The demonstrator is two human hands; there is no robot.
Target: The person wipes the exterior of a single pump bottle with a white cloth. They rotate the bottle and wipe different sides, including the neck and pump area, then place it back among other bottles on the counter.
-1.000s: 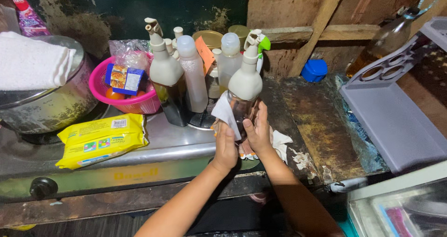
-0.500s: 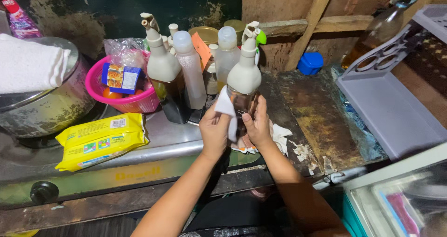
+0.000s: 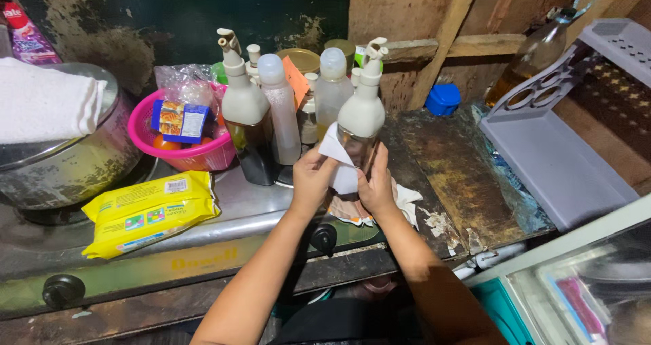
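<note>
A pump bottle (image 3: 363, 114) with a white top and a clear lower body stands at the front of a cluster of bottles. My right hand (image 3: 377, 186) grips its lower body from the right. My left hand (image 3: 311, 179) presses a white wipe (image 3: 339, 163) against the bottle's left side. Under the bottle lies a crumpled cloth (image 3: 403, 201) on the worn wooden counter (image 3: 461, 182).
A second pump bottle (image 3: 242, 104) and several squeeze bottles (image 3: 279, 104) stand behind. A pink basket (image 3: 180, 152) with packets, a yellow wipes pack (image 3: 149, 209), a metal pot (image 3: 61, 162) under a white towel (image 3: 44, 104), a grey plastic rack (image 3: 563, 148) and a blue cap (image 3: 442, 99) surround them.
My left hand has slid the wipe upward and back along the bottle's side. The right hand keeps its grip. The view has shifted slightly.
</note>
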